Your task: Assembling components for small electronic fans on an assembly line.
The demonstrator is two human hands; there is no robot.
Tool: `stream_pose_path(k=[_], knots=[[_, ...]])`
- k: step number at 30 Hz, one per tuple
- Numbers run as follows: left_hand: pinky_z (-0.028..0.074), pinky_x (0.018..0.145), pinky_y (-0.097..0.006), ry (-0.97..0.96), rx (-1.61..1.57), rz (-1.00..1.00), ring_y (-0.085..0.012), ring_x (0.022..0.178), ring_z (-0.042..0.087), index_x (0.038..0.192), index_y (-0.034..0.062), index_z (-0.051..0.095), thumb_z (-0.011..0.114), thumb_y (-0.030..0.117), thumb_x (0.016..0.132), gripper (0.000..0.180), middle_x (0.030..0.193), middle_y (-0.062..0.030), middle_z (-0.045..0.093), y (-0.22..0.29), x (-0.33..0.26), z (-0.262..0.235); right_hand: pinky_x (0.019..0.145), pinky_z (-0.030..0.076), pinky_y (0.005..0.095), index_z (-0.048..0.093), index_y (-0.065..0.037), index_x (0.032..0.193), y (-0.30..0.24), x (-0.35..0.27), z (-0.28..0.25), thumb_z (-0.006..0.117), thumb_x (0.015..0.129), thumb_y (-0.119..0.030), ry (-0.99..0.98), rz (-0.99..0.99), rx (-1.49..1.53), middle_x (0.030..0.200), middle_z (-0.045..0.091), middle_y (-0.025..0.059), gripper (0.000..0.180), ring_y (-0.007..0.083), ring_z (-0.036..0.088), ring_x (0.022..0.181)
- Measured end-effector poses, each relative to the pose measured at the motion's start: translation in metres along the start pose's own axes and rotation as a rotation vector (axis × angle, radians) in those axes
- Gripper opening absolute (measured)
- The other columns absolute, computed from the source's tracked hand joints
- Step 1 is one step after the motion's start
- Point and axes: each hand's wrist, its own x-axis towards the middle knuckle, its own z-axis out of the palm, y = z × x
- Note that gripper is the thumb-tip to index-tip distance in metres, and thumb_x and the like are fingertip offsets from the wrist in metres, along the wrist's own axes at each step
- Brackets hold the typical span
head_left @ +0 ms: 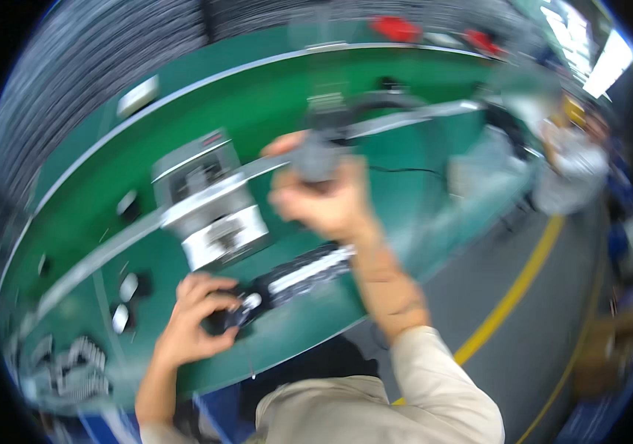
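My right hand [335, 196] is raised over the green bench, its fingers wrapped round a thick dark grey tool [318, 157]. Motion blur hides the tool's exact kind. Lower down and to the left, my left hand [196, 318] curls its thumb and fingers about the end of a black part [236, 314] with a light round spot. That part lies on the bench top. Beside it, a long black strip with a white band [309, 275] runs up to below my right wrist. Just beyond my left hand stands a silver box-shaped device [213, 194] with a white front plate.
Small black-and-white pieces [125, 302] lie on the bench [176, 285] at left, near a pile of grey-striped parts [72, 366]. Clear plastic bags [483, 163] sit at the right end. Another person [575, 166] is at the far right, past a yellow floor line [512, 292].
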Motion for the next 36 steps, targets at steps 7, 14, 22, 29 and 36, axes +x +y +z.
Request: stream_pose_path(k=[7,14,22,29,36], knots=[[0.043,0.088,-0.037,-0.019,0.206,-0.235,-0.0272,0.097,0.054,0.105,0.0078,0.061,0.072,0.015,0.059,0.047,0.103,-0.0088,0.062,-0.031,0.027,-0.125,0.05,0.042,0.0209,0.051,0.003,0.116,0.01,0.004,-0.034,0.063,0.078,0.002,-0.019,-0.225,0.072,0.068,0.057,0.0034,0.04,0.0083,0.052,0.056],[0.048,0.083,-0.032,0.378,0.285,-0.392,-0.02,0.09,0.062,0.1,0.0006,0.061,0.075,0.019,0.068,0.039,0.093,-0.0116,0.065,-0.159,0.1,-0.124,0.056,0.044,0.0223,0.056,0.0,0.114,0.009,-0.009,-0.038,0.065,0.076,0.004,-0.045,-0.05,-0.065,0.072,0.06,0.001,0.039,0.006,0.054,0.063],[0.049,0.08,-0.038,0.489,0.446,-0.435,-0.033,0.092,0.064,0.099,0.007,0.062,0.069,0.032,0.074,0.036,0.096,-0.016,0.066,-0.252,0.191,-0.068,0.07,0.045,0.0259,0.055,-0.004,0.119,-0.003,-0.013,-0.041,0.067,0.074,0.001,-0.013,-0.069,-0.01,0.086,0.058,-0.0009,0.047,0.0079,0.053,0.076],[0.041,0.097,-0.049,0.176,0.718,-0.662,-0.0438,0.121,0.044,0.143,0.023,0.029,0.066,0.034,0.075,0.078,0.132,-0.0195,0.047,-0.261,0.157,-0.101,0.06,0.045,0.0248,0.054,0.0,0.11,-0.013,-0.011,-0.043,0.066,0.071,-0.002,-0.018,-0.102,-0.018,0.072,0.056,0.0009,0.04,0.0062,0.05,0.065],[0.046,0.092,-0.048,-0.017,0.59,-0.799,-0.0427,0.109,0.055,0.133,0.0169,0.045,0.057,0.01,0.081,0.053,0.118,-0.0255,0.057,-0.248,0.116,-0.096,0.051,0.042,0.0256,0.053,0.001,0.098,-0.02,-0.014,-0.04,0.065,0.07,-0.001,-0.045,-0.064,0.024,0.057,0.049,0.0009,0.03,0.0065,0.046,0.052]])
